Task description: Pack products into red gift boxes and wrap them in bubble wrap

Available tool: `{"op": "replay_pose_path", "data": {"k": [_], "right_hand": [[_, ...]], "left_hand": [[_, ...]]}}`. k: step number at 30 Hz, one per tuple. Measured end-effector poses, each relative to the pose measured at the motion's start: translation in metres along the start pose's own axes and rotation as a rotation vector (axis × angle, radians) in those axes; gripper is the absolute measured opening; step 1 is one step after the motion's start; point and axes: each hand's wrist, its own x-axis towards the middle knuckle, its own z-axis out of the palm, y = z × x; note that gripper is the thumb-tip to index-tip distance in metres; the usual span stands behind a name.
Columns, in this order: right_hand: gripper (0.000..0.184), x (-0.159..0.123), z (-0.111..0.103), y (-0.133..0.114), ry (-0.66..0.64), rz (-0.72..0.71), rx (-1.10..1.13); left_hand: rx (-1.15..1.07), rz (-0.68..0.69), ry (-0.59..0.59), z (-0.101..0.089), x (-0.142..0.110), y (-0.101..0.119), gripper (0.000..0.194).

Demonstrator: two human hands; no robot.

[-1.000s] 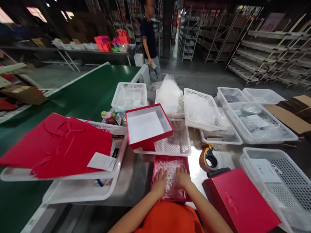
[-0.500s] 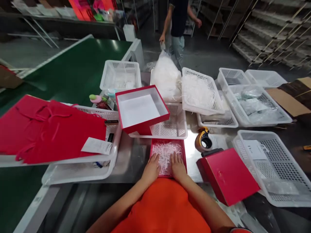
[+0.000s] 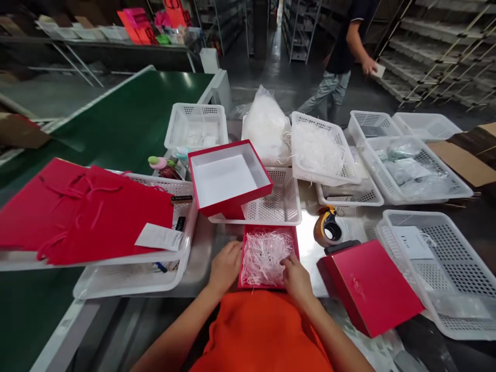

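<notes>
A: Background, from view centre?
B: Green flat conveyor belt point(image 3: 116, 113), 10 o'clock. Orange and pink bags point(image 3: 139, 26) on long grey table point(image 3: 166, 48), 11.
A: Right side?
B: Person point(image 3: 346, 51) in dark shirt, holding white card point(image 3: 380, 70), 1. Pale-framed multi-tier rack point(image 3: 437, 57), 2.

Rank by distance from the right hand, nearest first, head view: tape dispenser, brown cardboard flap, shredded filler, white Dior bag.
Right hand:
1. Shredded filler: at its fingertips, in the red box
2. Tape dispenser: ahead, to the right
3. White Dior bag: right, in a basket
4. Brown cardboard flap: far right, beyond the baskets
</notes>
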Motion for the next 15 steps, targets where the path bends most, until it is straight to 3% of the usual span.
{"op": "replay_pose_path", "data": {"k": [3,5,7,10,12,15], "right_hand": [[0.038,-0.002,0.015,-0.003,-0.164,0.063,0.035],[0.035,0.004,0.024,-0.001,-0.177,0.080,0.035],[0.031,0.011,0.028,0.002,-0.150,0.086,0.030],[0.032,0.013,0.026,0.010,-0.051,0.067,0.137],[0.032,0.009,0.023,0.016,0.063,0.030,0.267],[0.030,0.000,0.016,0.022,0.295,-0.039,0.458]], "left_hand": [[0.128,0.144,0.393,-0.042,0.027,-0.001,0.029],[0.262,0.150,0.550,-0.065,0.052,0.001,0.027],[0.386,0.107,0.541,-0.080,0.078,0.001,0.034],[0.465,0.098,0.302,-0.087,0.107,-0.008,0.030],[0.429,0.150,0.205,-0.090,0.115,-0.019,0.027],[0.308,0.251,0.308,-0.107,0.108,-0.034,0.032]]}}
